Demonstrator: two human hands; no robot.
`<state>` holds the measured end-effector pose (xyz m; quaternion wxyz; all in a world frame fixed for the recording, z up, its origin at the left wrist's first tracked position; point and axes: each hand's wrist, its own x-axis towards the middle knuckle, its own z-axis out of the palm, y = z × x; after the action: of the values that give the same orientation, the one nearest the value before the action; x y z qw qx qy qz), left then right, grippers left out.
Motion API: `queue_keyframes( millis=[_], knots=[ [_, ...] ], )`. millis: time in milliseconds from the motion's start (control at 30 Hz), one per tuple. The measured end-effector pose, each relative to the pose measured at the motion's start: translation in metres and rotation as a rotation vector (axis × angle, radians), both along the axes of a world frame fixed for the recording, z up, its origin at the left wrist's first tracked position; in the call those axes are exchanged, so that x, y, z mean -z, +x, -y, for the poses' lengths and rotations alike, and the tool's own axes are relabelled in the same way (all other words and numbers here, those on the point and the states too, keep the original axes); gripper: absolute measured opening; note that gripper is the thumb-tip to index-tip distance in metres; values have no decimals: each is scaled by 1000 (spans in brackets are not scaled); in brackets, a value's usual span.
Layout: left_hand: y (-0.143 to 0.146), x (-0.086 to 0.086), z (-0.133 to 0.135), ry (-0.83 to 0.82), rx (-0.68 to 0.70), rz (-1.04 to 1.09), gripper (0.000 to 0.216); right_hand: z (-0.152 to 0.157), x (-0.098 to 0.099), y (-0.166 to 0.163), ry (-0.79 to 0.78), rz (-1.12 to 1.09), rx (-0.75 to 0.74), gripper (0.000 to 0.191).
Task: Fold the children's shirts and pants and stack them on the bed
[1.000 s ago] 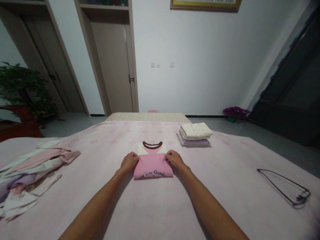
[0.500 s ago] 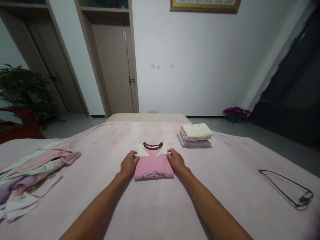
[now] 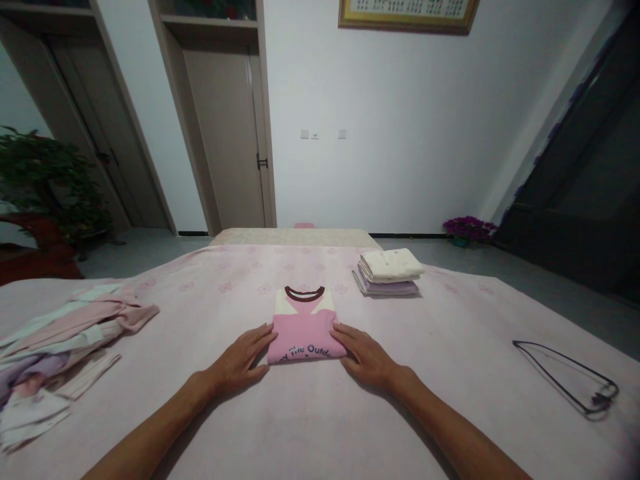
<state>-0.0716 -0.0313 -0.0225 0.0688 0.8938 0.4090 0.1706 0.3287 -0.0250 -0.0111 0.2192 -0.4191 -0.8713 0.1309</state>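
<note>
Pink/cream tee [image 3: 303, 330] lies folded flat on pink cloth [image 3: 310, 427], dk red collar [image 3: 305, 300] at far end

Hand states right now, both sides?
Left hand: open, touching the left edge of the folded pink shirt.
Right hand: open, touching the shirt's right edge.

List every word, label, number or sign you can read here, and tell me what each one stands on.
"The Outd": dark print near the front edge of the folded pink shirt; the letters at either end are cut off or unclear.
Rows of characters in the gold-framed panel on the wall: too small and blurred to read.
I can make out no other writing.
</note>
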Motion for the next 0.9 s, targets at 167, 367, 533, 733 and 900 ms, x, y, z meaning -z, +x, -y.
queue_keyframes(
  millis=[167, 367, 533, 733, 900],
  knots=[
    [22, -5, -15, 92, -32, -40, 64, -18, 10, -13, 162, -50, -13, 65],
    [28, -12, -22, 143, -7, 48, 42, -18, 5, -6, 195, -131, -96, 40],
    [23, -20, 4, 136, 184, 156, 37, 10, -13, 2, 182, -112, -237, 35],
    [17, -16, 26, 84, 209, 135, 38, 24, -8, 9, 235, -94, -372, 58],
    [9, -16, 22, 115, 311, 51, 57, 10, -5, 7, 258, -60, -361, 55]
  ],
)
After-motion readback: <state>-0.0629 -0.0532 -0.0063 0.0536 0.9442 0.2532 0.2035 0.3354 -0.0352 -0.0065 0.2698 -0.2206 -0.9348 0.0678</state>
